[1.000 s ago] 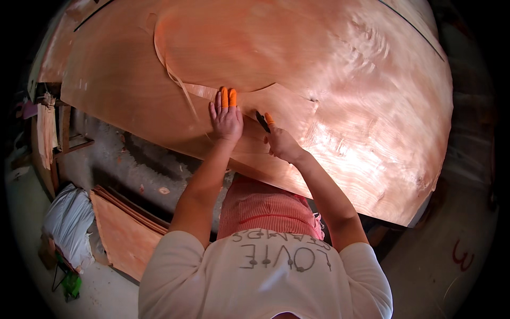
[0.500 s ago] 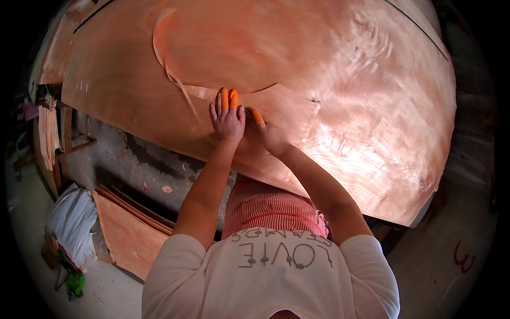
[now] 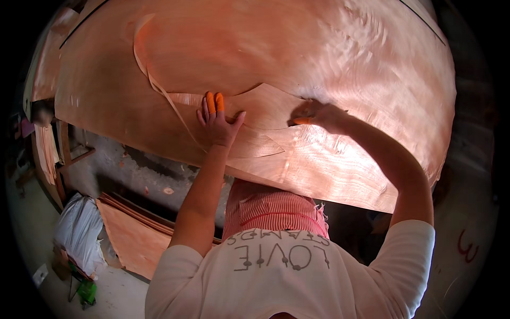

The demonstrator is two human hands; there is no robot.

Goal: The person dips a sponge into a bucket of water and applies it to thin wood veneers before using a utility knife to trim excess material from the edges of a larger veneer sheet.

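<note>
A large reddish-brown wood veneer sheet spreads in front of me. My left hand lies flat on it, fingers spread, with orange covers on two fingers. Under and beside that hand is a loose veneer piece with a pointed upper edge; a cut line runs along its lower side. My right hand is at the piece's right end, fingers bent and partly blurred, one orange-covered finger pointing left. Something small and dark shows at its fingertips, too unclear to name. A thin curling veneer strip lies left of my left hand.
Below the sheet's left edge, stacked veneer boards lean beside a white plastic bag. A green object is on the floor nearby. A wooden frame stands at the far left. Dark bands cross the sheet's far corners.
My right hand has moved right, away from my left hand, to the piece's right end. My left hand has shifted slightly left and spread its thumb. Cut edges now show between the hands.
</note>
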